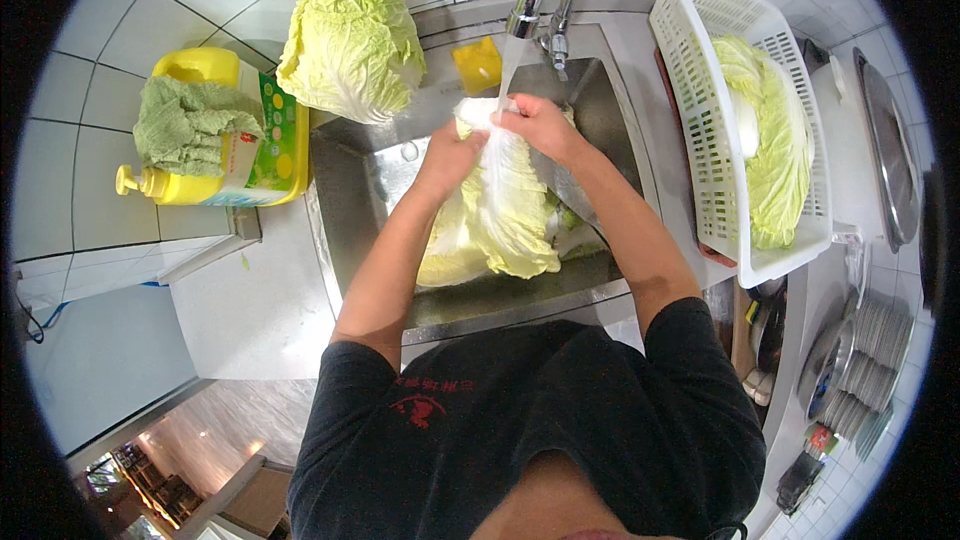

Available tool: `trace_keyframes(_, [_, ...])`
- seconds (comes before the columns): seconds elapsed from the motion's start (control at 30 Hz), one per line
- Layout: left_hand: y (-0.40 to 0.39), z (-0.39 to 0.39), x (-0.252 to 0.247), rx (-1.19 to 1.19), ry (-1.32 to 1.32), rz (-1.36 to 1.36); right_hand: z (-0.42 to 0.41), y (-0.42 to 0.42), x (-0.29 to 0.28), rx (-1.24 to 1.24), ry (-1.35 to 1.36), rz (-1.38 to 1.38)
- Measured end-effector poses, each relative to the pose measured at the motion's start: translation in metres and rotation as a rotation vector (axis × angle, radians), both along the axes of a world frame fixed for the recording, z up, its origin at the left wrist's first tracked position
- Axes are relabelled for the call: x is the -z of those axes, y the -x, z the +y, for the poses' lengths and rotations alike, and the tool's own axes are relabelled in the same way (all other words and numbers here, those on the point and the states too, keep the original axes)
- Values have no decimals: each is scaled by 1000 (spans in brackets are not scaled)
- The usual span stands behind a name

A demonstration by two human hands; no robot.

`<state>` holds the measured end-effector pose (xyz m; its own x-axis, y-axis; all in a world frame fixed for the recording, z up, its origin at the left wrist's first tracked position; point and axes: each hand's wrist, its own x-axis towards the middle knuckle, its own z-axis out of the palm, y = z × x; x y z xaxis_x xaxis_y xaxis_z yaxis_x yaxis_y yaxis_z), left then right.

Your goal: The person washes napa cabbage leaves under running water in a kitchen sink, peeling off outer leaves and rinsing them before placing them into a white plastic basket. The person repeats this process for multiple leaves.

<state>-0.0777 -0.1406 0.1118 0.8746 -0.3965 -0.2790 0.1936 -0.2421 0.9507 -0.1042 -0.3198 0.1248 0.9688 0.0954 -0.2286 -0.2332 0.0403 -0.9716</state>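
Note:
Both hands hold a napa cabbage leaf (504, 195) by its thick white base under running water. My left hand (450, 156) grips the base from the left, and my right hand (545, 127) pinches it on the right, close to the stream. Water falls from the chrome faucet (523, 21) onto the leaf. The frilled yellow-green end hangs down in the steel sink (352, 165). More cabbage leaves (448, 255) lie beneath it, partly hidden. Something clear and plastic-like shows beside my right forearm, but I cannot tell what it is.
A whole napa cabbage (356, 45) sits at the sink's back left corner. A yellow sponge (478, 64) lies on the back ledge. Left stands a yellow pump jug (289, 157) with a green cloth (191, 124). A white plastic basket (716, 142) holding cabbage (776, 157) is at right.

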Motion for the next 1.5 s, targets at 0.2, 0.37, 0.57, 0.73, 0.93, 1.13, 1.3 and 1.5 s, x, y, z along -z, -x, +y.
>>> trace_keyframes(0.2, [1, -1, -3, 81, -120, -102, -11, -1, -10, -93, 244, -109])
trace_keyframes(0.37, [7, -9, -13, 59, -275, -353, -3, -3, 0, -7, 438, -169])
trace_keyframes(0.57, [16, -20, -32, 21, -459, -400, 24, 1, 0, 251, 456, -152])
trace_keyframes(0.73, [10, -13, -23, 38, -396, -361, 20, 1, -3, 229, 453, -133])
trace_keyframes(0.93, [-4, -2, -26, 113, -184, -197, -6, -8, 0, -33, 447, -190])
trace_keyframes(1.13, [-9, -2, -27, 153, 11, 37, -15, -8, 7, -117, 286, -149])
trace_keyframes(1.3, [-14, 2, -35, 245, 55, 192, -22, -1, -5, -235, 53, -58])
trace_keyframes(1.5, [-17, 5, -40, 312, 148, 278, -23, 4, -5, -205, -29, -9])
